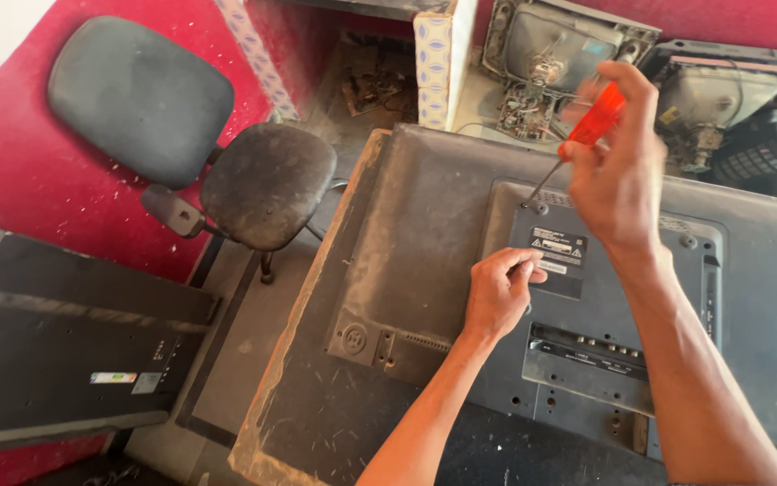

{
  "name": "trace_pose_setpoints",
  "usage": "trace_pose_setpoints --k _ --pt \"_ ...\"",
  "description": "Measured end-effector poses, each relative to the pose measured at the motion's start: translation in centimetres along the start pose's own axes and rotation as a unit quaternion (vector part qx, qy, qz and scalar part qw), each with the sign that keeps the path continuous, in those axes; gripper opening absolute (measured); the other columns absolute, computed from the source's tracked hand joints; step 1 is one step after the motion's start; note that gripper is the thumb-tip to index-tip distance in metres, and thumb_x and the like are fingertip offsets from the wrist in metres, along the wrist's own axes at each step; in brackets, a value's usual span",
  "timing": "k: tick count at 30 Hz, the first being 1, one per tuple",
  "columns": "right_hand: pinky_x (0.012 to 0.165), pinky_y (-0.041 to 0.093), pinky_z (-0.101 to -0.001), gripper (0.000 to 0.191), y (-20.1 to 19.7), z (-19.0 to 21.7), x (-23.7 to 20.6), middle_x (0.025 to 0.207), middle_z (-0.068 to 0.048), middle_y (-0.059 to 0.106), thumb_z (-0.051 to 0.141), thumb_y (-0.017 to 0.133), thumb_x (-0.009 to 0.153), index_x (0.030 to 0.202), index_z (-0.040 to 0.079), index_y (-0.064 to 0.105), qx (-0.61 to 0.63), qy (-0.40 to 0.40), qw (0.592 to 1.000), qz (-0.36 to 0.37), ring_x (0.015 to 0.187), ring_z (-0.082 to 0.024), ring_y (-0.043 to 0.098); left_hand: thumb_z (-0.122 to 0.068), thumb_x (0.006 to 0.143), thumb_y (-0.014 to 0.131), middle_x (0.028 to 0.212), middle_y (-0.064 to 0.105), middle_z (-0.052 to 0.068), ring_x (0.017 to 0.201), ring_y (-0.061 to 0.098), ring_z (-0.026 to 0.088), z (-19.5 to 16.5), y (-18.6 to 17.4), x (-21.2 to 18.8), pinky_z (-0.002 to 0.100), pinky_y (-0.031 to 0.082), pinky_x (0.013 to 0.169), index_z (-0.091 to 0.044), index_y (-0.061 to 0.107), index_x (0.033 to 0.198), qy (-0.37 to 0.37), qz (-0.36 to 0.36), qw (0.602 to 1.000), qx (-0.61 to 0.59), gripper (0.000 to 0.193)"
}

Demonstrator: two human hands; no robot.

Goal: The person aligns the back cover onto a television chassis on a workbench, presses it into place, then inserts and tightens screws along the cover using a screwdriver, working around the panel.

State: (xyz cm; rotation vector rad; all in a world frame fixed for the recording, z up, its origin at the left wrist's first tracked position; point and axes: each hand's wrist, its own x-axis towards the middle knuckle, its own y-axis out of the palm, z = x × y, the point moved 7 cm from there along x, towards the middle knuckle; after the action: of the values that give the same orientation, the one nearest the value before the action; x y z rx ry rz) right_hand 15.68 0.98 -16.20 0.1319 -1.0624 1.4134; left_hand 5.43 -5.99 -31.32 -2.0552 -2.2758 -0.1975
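While the right hand [618,171] wraps its grip tight around the red handle of a screwdriver [586,135], the metal tip is planted right on a screw [539,209] at the upper left corner of the raised rear panel [586,306]. The tool leans, handle up and to the right, shaft slanting down to the left. The handle looks blurred.

Over to the left hand [499,292]: it rests on that same panel, just below the screw, fingers curled in together and tips pressed near the small white and black label [557,247]. Whether it pinches anything, I cannot tell.

The panel belongs to a flat television [406,270] lying face down, its dusty grey back turned up and filling the middle of the view. A row of ports [591,346] sits lower on the panel, close to the right forearm.

Off to the left, a worn black office chair [226,153] stands on the floor beside the set, near a red wall. Another dark flat panel [55,351] lies at the lower left. At the top right, two old tube sets [640,63] show their open backs.
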Motion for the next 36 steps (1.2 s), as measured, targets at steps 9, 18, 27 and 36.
trace_pose_setpoints --k 9,18,27,36 --pt "0.086 0.066 -0.0343 0.062 0.2 0.8 -0.3 0.115 -0.02 0.071 -0.018 0.064 0.1 0.152 0.006 0.041 0.007 -0.01 1.0 -0.008 0.103 -0.027 0.076 0.001 0.1 0.06 0.093 0.075 0.011 0.087 0.079 0.019 -1.5 -0.1 0.0 0.028 0.059 0.072 0.003 0.07 0.109 -0.001 -0.014 1.0 -0.012 0.014" --pt "0.087 0.063 -0.0384 0.068 -0.1 1.2 -0.5 0.111 -0.019 0.067 -0.016 0.066 0.097 0.153 0.008 0.037 -0.016 0.008 1.0 -0.022 0.102 -0.026 0.071 -0.003 0.104 0.06 0.089 0.075 0.013 0.081 0.077 0.02 -1.3 -0.1 0.4 0.029 0.062 0.071 0.006 0.07 0.11 -0.034 -0.017 0.992 -0.122 0.016" --pt "0.087 0.064 -0.0382 0.071 0.7 0.5 -0.8 0.115 -0.015 0.067 -0.018 0.062 0.098 0.157 0.013 0.036 -0.018 -0.008 1.0 -0.01 0.102 -0.025 0.075 -0.01 0.103 0.065 0.082 0.071 0.013 0.071 0.075 0.021 -0.5 -0.6 0.6 0.031 0.065 0.066 0.008 0.071 0.101 -0.078 0.012 0.973 -0.215 0.019" --pt "0.084 0.066 -0.033 0.07 0.3 -0.1 -0.9 0.111 -0.014 0.069 -0.015 0.066 0.1 0.157 0.014 0.037 0.002 -0.001 1.0 -0.014 0.093 -0.023 0.072 -0.007 0.1 0.067 0.09 0.074 0.012 0.076 0.075 0.019 -0.2 -0.5 0.7 0.028 0.064 0.071 0.008 0.072 0.108 -0.079 0.011 0.971 -0.225 0.018"
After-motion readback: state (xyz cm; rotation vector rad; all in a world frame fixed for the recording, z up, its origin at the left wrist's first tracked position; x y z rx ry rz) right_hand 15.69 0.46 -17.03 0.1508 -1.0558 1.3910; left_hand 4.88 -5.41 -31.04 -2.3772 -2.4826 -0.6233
